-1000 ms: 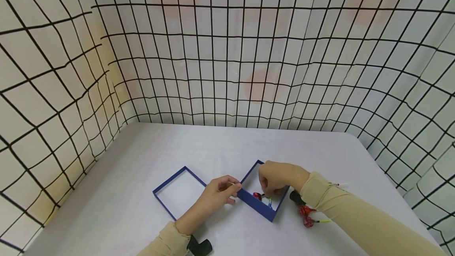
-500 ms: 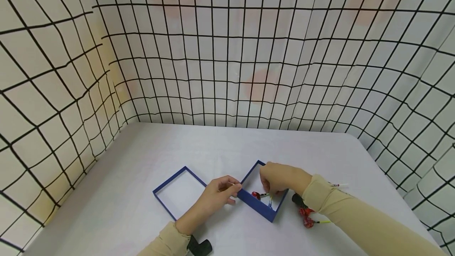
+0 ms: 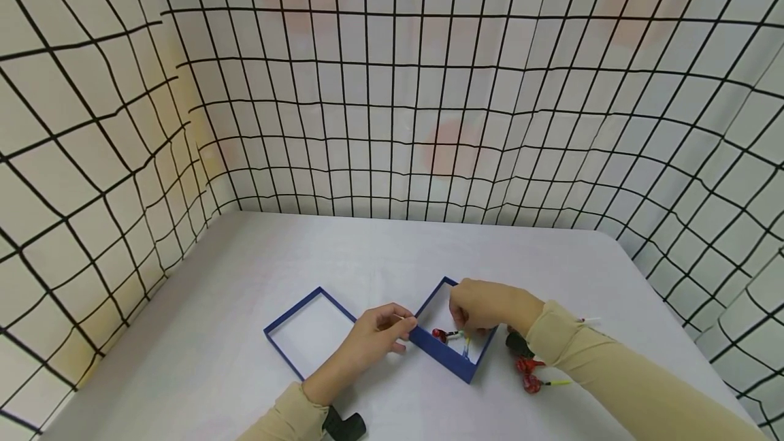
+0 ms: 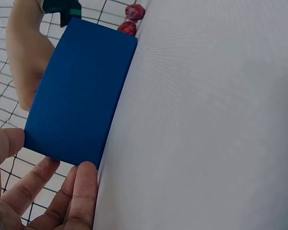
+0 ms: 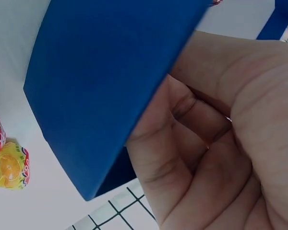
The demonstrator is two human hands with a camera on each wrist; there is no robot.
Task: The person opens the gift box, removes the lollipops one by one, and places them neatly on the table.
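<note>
A shallow blue box (image 3: 444, 358) with a white inside sits right of the middle of the table. Inside it lie a red-wrapped lollipop (image 3: 438, 335) and a blue-wrapped lollipop (image 3: 466, 351) with a yellow stick. My left hand (image 3: 376, 332) holds the box at its left corner; in the left wrist view its thumb is at the top edge of the blue wall, fingertips at the lower edge. My right hand (image 3: 480, 303) reaches into the box with its fingers curled. The box wall hides those fingertips in the right wrist view, so I cannot tell what they hold.
A blue-rimmed, white-bottomed tray or lid (image 3: 290, 308) lies left of the box, partly behind my left arm. Red-wrapped lollipops (image 3: 531, 382) lie right of the box, near a yellow-wrapped one (image 5: 10, 165). A white stick (image 3: 589, 320) shows beyond my right sleeve. Black netting (image 3: 392, 135) surrounds the table.
My right hand has shifted slightly to the right within the box. The red lollipop inside has slid a little to the left. My left hand stays at the corner.
</note>
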